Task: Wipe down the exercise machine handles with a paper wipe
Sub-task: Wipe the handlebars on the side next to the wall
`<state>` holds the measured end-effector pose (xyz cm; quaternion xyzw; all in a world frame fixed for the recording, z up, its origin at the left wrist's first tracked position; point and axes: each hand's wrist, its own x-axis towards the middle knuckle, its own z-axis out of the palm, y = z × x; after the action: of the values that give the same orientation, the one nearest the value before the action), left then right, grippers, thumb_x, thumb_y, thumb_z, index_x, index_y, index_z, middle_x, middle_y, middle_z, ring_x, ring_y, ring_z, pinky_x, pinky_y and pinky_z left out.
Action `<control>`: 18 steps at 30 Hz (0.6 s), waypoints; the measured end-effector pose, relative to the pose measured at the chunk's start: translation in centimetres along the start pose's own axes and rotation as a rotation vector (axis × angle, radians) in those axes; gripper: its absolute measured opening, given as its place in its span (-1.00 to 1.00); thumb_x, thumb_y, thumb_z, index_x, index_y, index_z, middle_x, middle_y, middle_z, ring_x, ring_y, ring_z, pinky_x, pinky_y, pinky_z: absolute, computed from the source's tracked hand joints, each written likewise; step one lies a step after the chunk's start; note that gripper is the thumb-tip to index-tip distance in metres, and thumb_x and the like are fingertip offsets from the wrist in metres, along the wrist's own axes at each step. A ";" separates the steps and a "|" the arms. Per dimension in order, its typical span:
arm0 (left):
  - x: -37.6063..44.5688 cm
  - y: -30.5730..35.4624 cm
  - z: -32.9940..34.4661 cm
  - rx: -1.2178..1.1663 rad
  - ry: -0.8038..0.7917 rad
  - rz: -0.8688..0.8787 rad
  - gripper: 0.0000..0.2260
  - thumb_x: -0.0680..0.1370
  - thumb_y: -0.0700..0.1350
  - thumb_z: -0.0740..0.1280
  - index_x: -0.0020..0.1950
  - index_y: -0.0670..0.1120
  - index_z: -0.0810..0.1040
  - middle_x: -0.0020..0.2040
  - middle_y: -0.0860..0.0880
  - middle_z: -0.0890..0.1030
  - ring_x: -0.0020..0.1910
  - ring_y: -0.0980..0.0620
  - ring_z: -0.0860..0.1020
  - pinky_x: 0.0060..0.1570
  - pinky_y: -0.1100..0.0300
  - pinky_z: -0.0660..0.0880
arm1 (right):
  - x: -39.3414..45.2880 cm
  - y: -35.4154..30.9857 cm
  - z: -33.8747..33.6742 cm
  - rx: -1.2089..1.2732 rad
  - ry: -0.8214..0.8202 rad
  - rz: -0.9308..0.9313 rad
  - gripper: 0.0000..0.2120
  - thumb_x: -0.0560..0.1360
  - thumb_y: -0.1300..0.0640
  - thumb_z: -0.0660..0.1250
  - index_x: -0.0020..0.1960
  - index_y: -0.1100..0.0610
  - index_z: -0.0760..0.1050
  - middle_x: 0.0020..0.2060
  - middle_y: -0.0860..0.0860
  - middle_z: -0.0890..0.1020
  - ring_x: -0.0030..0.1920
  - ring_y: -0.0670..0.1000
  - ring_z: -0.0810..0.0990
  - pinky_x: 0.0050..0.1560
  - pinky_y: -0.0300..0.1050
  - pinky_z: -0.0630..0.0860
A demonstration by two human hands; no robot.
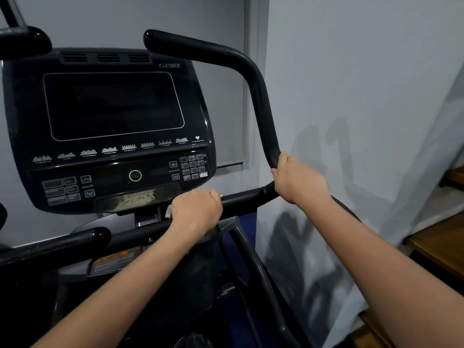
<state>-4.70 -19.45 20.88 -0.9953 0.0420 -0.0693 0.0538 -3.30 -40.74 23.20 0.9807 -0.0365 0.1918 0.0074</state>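
Nearest: left hand (197,210) fisted over the lower bar of the right-side handle (261,116), a sliver of pale paper wipe (168,210) showing at its edge — closed on wipe and bar together, as far as can be told. Further out, right hand (297,178) wrapped bare around the handle's bend; dark console (113,126) and grey wall (364,71) beyond. Risk, as judged: bare right palm re-soiling wiped bar — also bunched wipe missing the upright and far tip.

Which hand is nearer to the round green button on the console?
Left. The left hand grips the bar just below the green button; the right hand grips the handle further right.
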 end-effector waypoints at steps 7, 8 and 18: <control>2.4 8.2 -0.2 -0.183 -0.019 0.012 -0.62 0.71 -0.01 0.02 0.24 -0.13 0.58 0.22 -0.17 0.62 0.20 -0.19 0.58 0.15 0.04 0.43 | 0.1 0.0 0.3 -0.008 0.008 -0.016 -0.63 0.69 -0.03 -0.02 0.28 0.26 0.26 0.11 0.14 0.51 -0.17 0.18 0.55 -0.34 -0.04 0.29; 1.1 8.6 0.6 -0.150 0.155 0.090 -0.63 0.71 0.01 0.00 0.19 -0.11 0.55 0.14 -0.17 0.62 0.11 -0.19 0.58 0.09 0.01 0.41 | 0.1 0.1 0.3 -0.008 0.012 -0.018 -0.63 0.69 -0.03 -0.02 0.27 0.25 0.26 0.10 0.14 0.52 -0.19 0.17 0.53 -0.37 -0.05 0.27; -1.9 -3.3 4.7 0.133 0.493 0.275 -0.59 0.66 0.16 0.06 -0.01 -0.11 0.53 -0.19 -0.06 0.55 -0.23 -0.12 0.56 -0.21 0.01 0.45 | -0.6 -0.4 0.3 -0.094 0.171 -0.029 -0.71 0.60 0.16 0.12 0.27 0.25 0.31 0.05 0.11 0.47 -0.14 0.07 0.37 -0.25 -0.09 0.32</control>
<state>-5.70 -15.56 16.38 -0.9276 0.1837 -0.3039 0.1160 -3.75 -40.26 22.69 0.9597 -0.0306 0.2728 0.0592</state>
